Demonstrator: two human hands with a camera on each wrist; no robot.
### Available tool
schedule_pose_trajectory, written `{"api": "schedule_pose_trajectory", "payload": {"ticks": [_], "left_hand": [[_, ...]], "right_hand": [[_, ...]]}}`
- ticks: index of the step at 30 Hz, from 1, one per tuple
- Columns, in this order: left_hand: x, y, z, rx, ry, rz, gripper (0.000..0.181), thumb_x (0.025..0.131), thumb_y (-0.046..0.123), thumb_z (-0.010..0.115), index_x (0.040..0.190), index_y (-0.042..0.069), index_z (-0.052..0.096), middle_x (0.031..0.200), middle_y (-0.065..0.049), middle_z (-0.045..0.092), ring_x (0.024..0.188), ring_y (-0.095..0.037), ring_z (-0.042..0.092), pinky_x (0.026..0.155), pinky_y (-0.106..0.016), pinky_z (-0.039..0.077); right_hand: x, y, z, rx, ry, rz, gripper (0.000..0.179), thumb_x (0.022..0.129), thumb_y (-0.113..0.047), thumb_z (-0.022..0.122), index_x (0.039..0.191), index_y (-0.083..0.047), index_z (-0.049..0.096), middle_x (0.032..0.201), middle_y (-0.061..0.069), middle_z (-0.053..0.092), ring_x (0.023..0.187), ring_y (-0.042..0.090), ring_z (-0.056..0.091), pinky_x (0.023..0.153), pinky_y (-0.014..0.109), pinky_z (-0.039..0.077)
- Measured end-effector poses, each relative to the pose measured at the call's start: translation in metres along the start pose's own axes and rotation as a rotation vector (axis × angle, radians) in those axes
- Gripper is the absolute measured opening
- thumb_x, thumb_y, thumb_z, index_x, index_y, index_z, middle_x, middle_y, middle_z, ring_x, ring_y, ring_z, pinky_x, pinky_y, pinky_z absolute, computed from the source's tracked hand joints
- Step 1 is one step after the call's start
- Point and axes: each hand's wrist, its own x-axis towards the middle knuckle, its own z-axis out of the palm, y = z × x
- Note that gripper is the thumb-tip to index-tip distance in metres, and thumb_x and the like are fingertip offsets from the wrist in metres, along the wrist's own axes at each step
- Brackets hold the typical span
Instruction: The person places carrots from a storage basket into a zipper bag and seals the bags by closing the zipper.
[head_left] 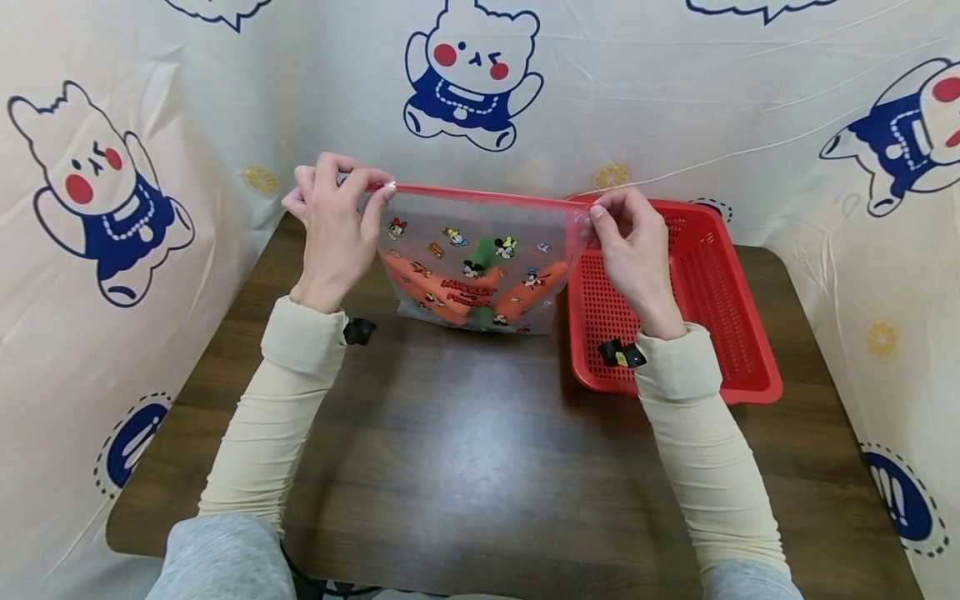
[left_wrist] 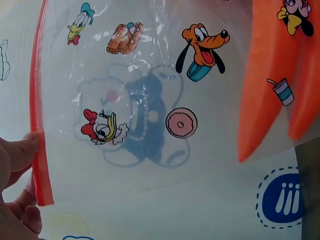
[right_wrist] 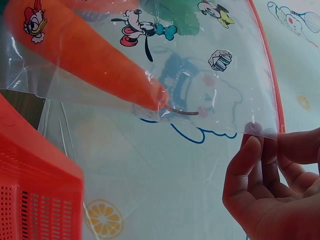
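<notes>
A clear zip bag printed with cartoon figures hangs upright between both hands, its red zip edge stretched nearly straight. Inside show orange carrots, one with a thin brown stem in the right wrist view, and something green whose kind is blurred by the plastic. My left hand pinches the zip strip near its left end, thumb and fingers on a small whitish piece. With thumb and fingers my right hand pinches the bag's upper right corner. Whether the bag's bottom touches the table cannot be told.
A red perforated plastic basket stands on the right of the brown wooden table, partly under the right forearm. A white printed curtain hangs close behind the table and along both sides.
</notes>
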Motion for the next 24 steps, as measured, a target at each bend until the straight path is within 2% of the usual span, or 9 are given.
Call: {"api": "schedule_pose_trajectory", "payload": {"ticks": [7, 19, 24], "left_hand": [[-0.001, -0.006, -0.004, 0.003, 0.013, -0.032, 0.032, 0.096, 0.036, 0.057, 0.106, 0.009, 0.072, 0.111, -0.014, 0.052, 0.108, -0.033, 0.034, 0.096, -0.047, 0.013], [-0.002, -0.015, -0.010, 0.003, 0.047, -0.069, 0.031, 0.095, 0.037, 0.058, 0.104, 0.011, 0.072, 0.111, -0.015, 0.053, 0.106, -0.033, 0.034, 0.090, -0.044, 0.012], [-0.004, -0.019, -0.008, -0.045, 0.041, -0.084, 0.032, 0.096, 0.036, 0.058, 0.109, 0.009, 0.069, 0.110, -0.015, 0.053, 0.104, -0.029, 0.034, 0.089, -0.041, 0.014]], "right_hand": [[0.000, 0.000, 0.000, 0.002, 0.001, -0.009, 0.016, 0.098, -0.018, 0.054, 0.106, -0.005, 0.059, 0.090, 0.006, 0.061, 0.080, 0.023, 0.060, 0.067, 0.019, 0.050], [0.000, 0.002, 0.000, 0.017, 0.002, 0.019, 0.015, 0.098, -0.019, 0.055, 0.106, -0.007, 0.059, 0.091, 0.005, 0.061, 0.081, 0.019, 0.060, 0.069, 0.018, 0.052], [0.000, 0.002, -0.001, 0.040, 0.005, 0.020, 0.015, 0.098, -0.019, 0.055, 0.106, -0.007, 0.059, 0.090, 0.001, 0.061, 0.081, 0.016, 0.060, 0.070, 0.018, 0.052]]}}
